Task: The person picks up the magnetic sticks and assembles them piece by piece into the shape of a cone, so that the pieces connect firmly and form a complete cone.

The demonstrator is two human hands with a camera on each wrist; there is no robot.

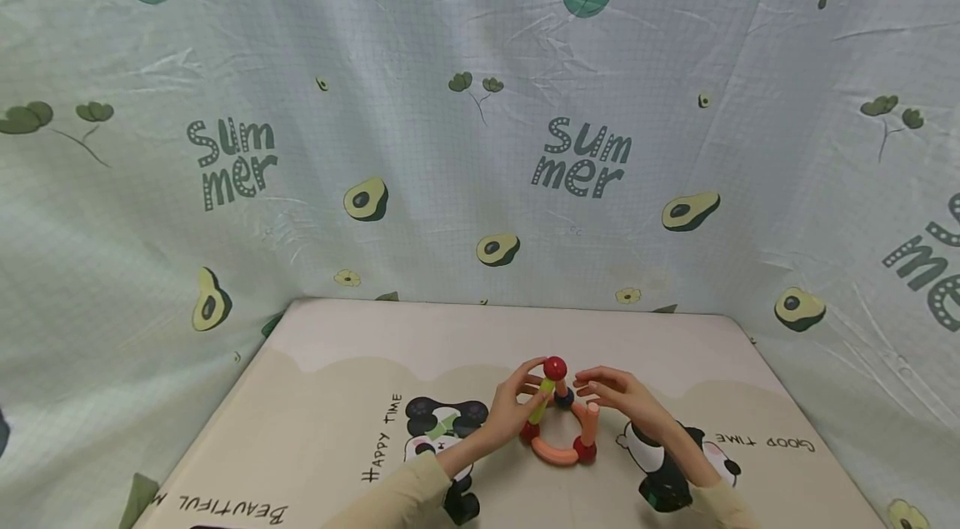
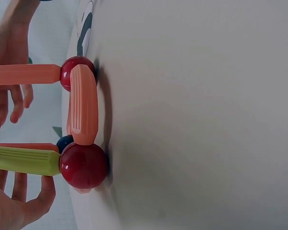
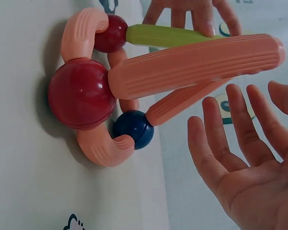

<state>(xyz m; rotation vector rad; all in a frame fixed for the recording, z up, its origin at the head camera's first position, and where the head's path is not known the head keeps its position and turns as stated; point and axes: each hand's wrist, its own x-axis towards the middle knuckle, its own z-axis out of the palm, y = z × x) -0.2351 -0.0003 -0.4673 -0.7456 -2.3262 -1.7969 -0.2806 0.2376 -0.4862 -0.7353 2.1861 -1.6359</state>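
A toy frame of rods and balls stands on the table, its base a ring of curved orange rods (image 1: 553, 455) joined by two red balls (image 3: 81, 94) and a dark blue ball (image 3: 134, 129). From the ring rise a lime-green rod (image 2: 26, 160) and two straight orange rods (image 3: 197, 64). Another red ball (image 1: 555, 368) sits at the top of the green rod. My left hand (image 1: 513, 411) pinches that green rod near the top, its index finger by the upper ball. To the right of the frame, my right hand (image 1: 630, 402) holds nothing, fingers spread and apart from the rods.
The table (image 1: 337, 337) has a pale cover printed with pandas and lettering. Behind it hangs a light curtain (image 1: 420, 137) with avocado and leaf prints. A dark-edged object (image 1: 213, 526) just shows at the bottom edge of the head view.
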